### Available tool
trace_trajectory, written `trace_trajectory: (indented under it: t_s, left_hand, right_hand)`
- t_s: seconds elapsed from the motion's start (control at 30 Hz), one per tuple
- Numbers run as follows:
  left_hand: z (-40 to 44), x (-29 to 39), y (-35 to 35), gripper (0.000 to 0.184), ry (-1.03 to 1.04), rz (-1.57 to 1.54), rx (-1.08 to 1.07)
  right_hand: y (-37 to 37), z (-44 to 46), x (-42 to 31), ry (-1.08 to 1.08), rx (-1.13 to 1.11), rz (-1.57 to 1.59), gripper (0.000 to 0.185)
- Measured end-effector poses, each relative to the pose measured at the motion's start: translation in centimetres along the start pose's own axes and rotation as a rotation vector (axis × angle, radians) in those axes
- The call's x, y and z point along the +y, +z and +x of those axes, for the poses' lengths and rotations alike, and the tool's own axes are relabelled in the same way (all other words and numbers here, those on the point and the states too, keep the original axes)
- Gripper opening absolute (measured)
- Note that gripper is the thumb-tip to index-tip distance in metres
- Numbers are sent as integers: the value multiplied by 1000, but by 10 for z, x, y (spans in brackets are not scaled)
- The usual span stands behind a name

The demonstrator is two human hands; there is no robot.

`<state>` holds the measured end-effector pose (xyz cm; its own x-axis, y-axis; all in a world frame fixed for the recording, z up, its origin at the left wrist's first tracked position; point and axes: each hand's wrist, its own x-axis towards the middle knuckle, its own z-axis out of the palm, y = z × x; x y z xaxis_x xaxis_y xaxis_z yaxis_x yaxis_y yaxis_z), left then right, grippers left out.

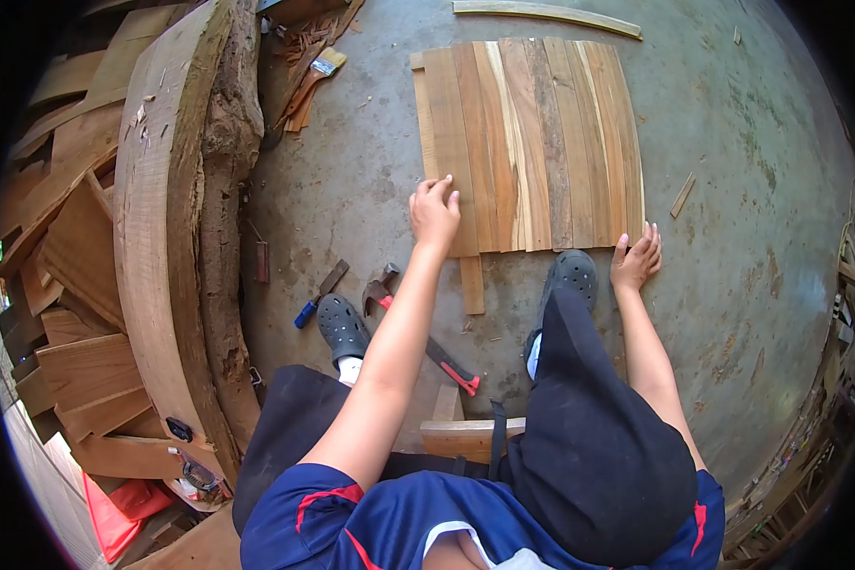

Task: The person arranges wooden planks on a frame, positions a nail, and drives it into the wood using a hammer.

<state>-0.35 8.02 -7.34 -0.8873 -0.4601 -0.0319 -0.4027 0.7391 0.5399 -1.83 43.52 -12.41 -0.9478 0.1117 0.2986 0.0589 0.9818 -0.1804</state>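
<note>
A panel of wooden strips (532,142) laid side by side lies flat on the concrete floor. My left hand (434,214) rests at the panel's left edge, its fingers apart on the outer strips. At the lower right corner of the panel, my right hand (636,256) touches the edge with spread fingers. One narrow strip (472,285) sticks out below the panel's lower left part. A hammer with a red and black handle (437,351) lies beneath my left forearm, and a blue-handled chisel (320,294) is left of it.
A thick wooden slab (157,237) runs along the left, with stacked boards (95,380) beyond. A brush (323,71) lies near wood shavings at the upper left. A long strip (546,13) lies above the panel and a small offcut (682,195) to its right.
</note>
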Motion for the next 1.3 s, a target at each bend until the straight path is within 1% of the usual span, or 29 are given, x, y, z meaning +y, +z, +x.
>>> trace_trajectory:
  t_s: [0.07, 0.17, 0.4, 0.5, 0.57, 0.67, 0.77, 0.9, 0.97, 1.0, 1.07, 1.1, 1.17, 1.3]
  left_hand:
    - [4, -1, -2, 24, 40, -1, 26]
    - [6, -1, -2, 24, 0, -25, -24]
    - [6, -3, 1, 23, -57, -159, -27]
    - [7, -1, 3, 21, -64, -117, -32]
    - [7, 1, 5, 20, -40, -45, 38]
    - [9, 2, 5, 21, -47, -10, 31]
    - [9, 3, 3, 19, -84, -56, -1]
    - [7, 4, 4, 18, -50, -8, 32]
    - [7, 2, 5, 24, -69, -18, -1]
    - [6, 2, 7, 24, -69, -17, -2]
    - [6, 1, 8, 35, -87, -69, 17]
    - [7, 0, 9, 35, -84, -66, 16]
    - [7, 0, 10, 43, -107, -40, -12]
    - [9, 4, 8, 41, -140, -76, -30]
  right_hand:
    - [0, 0, 0, 0, -5, -3, 56]
    - [1, 0, 1, 2, -16, -8, 57]
    - [0, 0, 1, 13, -21, 22, 57]
    - [0, 0, 2, 16, -35, 16, 57]
    - [0, 0, 2, 13, -36, 23, 58]
    - [0, 0, 2, 14, -38, 29, 58]
    - [-1, 0, 2, 22, -54, 20, 58]
    - [-1, 0, 2, 27, -58, 20, 59]
    - [-1, 0, 3, 21, -55, 19, 59]
    - [-1, 0, 3, 22, -56, 20, 59]
    - [-1, 0, 3, 20, -52, 26, 58]
    - [-1, 0, 2, 23, -52, 28, 58]
    - [-2, 0, 3, 15, -51, 29, 58]
    - [-2, 1, 2, 15, -53, 27, 58]
